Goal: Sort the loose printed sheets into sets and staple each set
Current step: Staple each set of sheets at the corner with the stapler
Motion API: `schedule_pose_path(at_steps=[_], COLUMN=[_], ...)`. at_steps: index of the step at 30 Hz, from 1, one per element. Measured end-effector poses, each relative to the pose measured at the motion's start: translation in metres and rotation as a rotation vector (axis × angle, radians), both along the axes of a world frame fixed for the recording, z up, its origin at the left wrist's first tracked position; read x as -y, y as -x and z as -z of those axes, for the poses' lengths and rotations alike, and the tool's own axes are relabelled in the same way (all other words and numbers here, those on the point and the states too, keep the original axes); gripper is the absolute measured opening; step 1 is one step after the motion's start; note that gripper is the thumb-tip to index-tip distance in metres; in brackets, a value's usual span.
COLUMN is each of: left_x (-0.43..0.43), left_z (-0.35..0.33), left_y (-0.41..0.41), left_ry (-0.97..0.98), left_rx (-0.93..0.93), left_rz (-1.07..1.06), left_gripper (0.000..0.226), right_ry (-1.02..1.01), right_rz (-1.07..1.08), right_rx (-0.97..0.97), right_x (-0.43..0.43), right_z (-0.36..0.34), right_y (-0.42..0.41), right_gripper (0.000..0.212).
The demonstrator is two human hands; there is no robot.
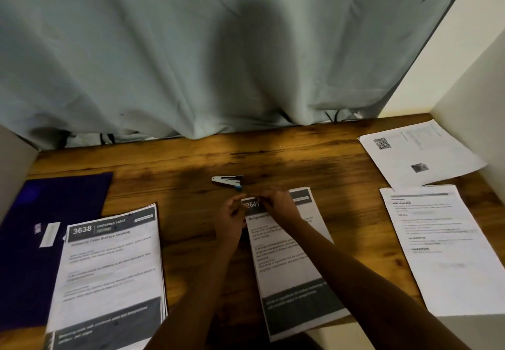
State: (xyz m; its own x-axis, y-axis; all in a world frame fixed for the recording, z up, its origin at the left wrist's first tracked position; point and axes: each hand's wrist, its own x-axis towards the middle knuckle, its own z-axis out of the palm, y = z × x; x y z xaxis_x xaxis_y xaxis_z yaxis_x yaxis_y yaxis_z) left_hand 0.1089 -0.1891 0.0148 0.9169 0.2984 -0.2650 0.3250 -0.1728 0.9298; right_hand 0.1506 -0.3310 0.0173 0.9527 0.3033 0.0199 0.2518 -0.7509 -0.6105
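Grey curtain (136,49) behind a wooden table (300,164); both hands at the top corner of the 2641 set (289,273).
Purple folder (32,267) far left, with the 3638 stack (109,267) overlapping its right edge. Plain-text sheets (448,254) at right, QR-code sheet (418,155) beyond them beside the white side panel (478,90). 2641 set lies centre, running to the near table edge. Left hand (231,221): fingers curled, pinching the set's top-left corner. Right hand (278,206): curled over the dark header strip, fingertips meeting the left's at that same corner, pinching too. Blur hides the exact grip. Stapler (227,181) lies on bare wood just beyond the hands, apart from them.
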Motion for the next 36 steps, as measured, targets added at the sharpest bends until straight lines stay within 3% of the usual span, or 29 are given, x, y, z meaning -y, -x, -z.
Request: schedule_pose_path(at_steps=[14,21,27,31,36], left_x=[-0.005,-0.015,-0.025,-0.031,-0.037], left_z=[0.002,0.007,0.010,0.016,0.021], left_y=[0.003,-0.001,0.001,-0.001,-0.003], left_ry=[-0.261,-0.237,-0.209,-0.158,-0.125], left_rx=[0.095,0.061,0.029,-0.002,-0.051], left_rz=[0.008,-0.001,-0.044,-0.040,-0.041], left_gripper=[0.013,0.003,0.003,0.005,0.002], right_ry=[0.027,0.183,0.234,0.142,-0.202], right_rz=[-0.029,-0.075,0.104,0.227,0.431], right_rx=[0.006,-0.072,-0.218,-0.273,-0.331], right_x=[-0.005,0.018,0.062,0.076,0.077], right_z=[0.004,-0.002,-0.005,0.000,-0.004], right_y=[0.000,-0.011,-0.024,-0.025,-0.019], right_gripper=[0.014,0.018,0.023,0.013,0.012])
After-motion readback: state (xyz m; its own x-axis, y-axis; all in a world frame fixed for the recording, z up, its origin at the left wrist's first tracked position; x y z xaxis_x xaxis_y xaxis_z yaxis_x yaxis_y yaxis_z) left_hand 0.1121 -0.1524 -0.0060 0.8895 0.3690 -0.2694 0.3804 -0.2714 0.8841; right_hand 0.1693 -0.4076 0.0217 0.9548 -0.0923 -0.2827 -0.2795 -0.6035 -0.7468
